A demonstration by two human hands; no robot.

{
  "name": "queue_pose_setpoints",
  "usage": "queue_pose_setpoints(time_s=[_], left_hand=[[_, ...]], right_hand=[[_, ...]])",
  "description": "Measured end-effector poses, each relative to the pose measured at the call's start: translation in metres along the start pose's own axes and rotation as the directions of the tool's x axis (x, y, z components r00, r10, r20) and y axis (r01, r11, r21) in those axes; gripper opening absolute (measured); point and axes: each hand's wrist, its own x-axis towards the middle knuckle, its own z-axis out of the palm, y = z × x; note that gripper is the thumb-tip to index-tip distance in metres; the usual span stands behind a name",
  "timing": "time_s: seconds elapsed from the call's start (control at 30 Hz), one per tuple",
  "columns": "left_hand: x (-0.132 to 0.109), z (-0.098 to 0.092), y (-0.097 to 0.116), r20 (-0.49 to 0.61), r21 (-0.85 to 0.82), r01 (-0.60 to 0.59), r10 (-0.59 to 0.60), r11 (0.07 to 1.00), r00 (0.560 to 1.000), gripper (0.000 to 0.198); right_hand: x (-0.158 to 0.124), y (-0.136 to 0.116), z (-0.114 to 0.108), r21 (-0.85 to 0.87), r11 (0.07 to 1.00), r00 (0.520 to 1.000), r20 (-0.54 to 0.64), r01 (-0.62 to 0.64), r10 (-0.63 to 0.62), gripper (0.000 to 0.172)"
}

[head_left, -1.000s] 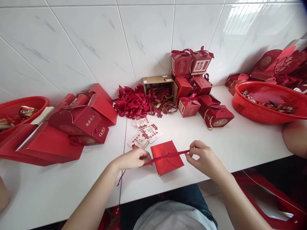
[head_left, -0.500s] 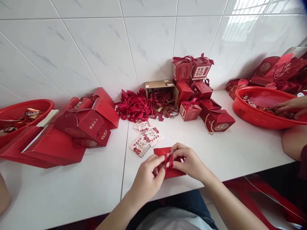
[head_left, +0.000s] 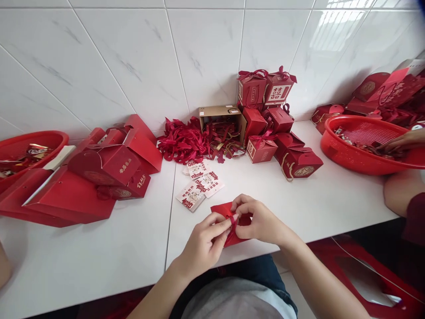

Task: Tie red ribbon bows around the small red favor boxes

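A red box (head_left: 220, 207) sits near the front edge of the white table, partly covered by both my hands. Over its top runs a dark red ribbon (head_left: 232, 223). My left hand (head_left: 207, 239) pinches the ribbon between thumb and forefinger from the left. From the right, my right hand (head_left: 257, 219) has its thumb and fingers closed on the ribbon too, touching the left fingertips. The exact shape of the knot or loop is hidden by the fingers. Just beyond the box lie several printed cards (head_left: 201, 186).
A heap of red ribbons (head_left: 182, 141) and an open cardboard box (head_left: 222, 111) stand by the tiled wall. Finished-looking red boxes (head_left: 262, 148) are stacked right of them. More boxes (head_left: 106, 164) lie left. A person's hand (head_left: 403, 141) reaches into a red basket (head_left: 357, 155).
My fingers have drawn closer together, and the upright ribbon loops between them now lie lower and tighter. The view has shifted slightly.
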Motion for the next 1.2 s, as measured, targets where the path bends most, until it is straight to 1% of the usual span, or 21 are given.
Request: queue_pose_setpoints(time_s=[0.1,0.2,0.3,0.37,0.43,0.5,0.57,0.63,0.73,0.83,0.93,1.07,1.13,1.2], left_hand=[[0.005,-0.009,-0.002,0.091,0.032,-0.058,0.055,0.998,0.994,0.032],[0.012,-0.017,-0.007,0.166,0.067,-0.106,0.094,0.992,0.982,0.027],[0.019,-0.019,-0.012,0.173,0.055,-0.136,0.125,0.989,0.977,0.024],[0.021,-0.019,-0.012,0.138,0.042,-0.134,0.127,0.99,0.982,0.022],[0.02,-0.021,-0.011,0.101,0.067,-0.103,0.096,0.992,0.99,0.02],[0.018,-0.028,-0.009,0.086,0.15,-0.042,0.029,0.988,0.996,0.018],[0.015,-0.037,-0.007,0.108,0.246,0.022,-0.05,0.969,0.993,0.017],[0.014,-0.046,-0.006,0.14,0.27,0.05,-0.091,0.961,0.986,0.015],[0.014,-0.047,-0.005,0.204,0.138,0.047,-0.075,0.989,0.976,0.013],[0.018,-0.037,-0.005,0.243,0.034,0.083,-0.089,0.996,0.966,0.012],[0.02,-0.029,-0.007,0.226,-0.021,0.139,-0.131,0.99,0.965,0.014],[0.019,-0.028,-0.011,0.245,-0.14,0.191,-0.153,0.972,0.957,0.026],[0.018,-0.028,-0.013,0.264,-0.153,0.208,-0.163,0.966,0.951,0.028],[0.018,-0.027,-0.015,0.252,-0.148,0.214,-0.172,0.966,0.952,0.025]], right_hand=[[-0.001,-0.005,-0.008,-0.074,0.997,0.993,0.11,-0.028,0.036,0.013],[-0.001,-0.008,-0.01,-0.133,0.991,0.988,0.147,-0.03,0.05,0.011],[-0.001,-0.008,-0.008,-0.122,0.992,0.987,0.155,-0.01,0.029,0.011],[-0.003,-0.007,-0.007,-0.093,0.996,0.99,0.14,0.003,0.01,0.011],[-0.005,-0.006,-0.009,-0.073,0.997,0.996,0.084,0.01,-0.004,0.01],[-0.009,-0.003,-0.013,-0.091,0.996,1.0,0.012,0.007,-0.006,0.011],[-0.012,0.0,-0.019,-0.142,0.99,1.0,-0.029,-0.004,0.0,0.012],[-0.014,0.003,-0.023,-0.177,0.984,1.0,-0.031,-0.008,0.003,0.012],[-0.014,0.005,-0.024,-0.176,0.984,0.999,-0.03,0.026,-0.031,0.013],[-0.012,0.004,-0.02,-0.145,0.985,0.995,-0.032,0.091,-0.097,0.014],[-0.013,0.002,-0.018,-0.103,0.987,0.992,-0.019,0.121,-0.124,0.016],[-0.016,0.004,-0.017,-0.089,0.99,0.992,-0.054,0.106,-0.111,0.017],[-0.017,0.005,-0.018,-0.089,0.99,0.992,-0.057,0.107,-0.112,0.017],[-0.017,0.005,-0.017,-0.086,0.989,0.991,-0.05,0.117,-0.122,0.017]])
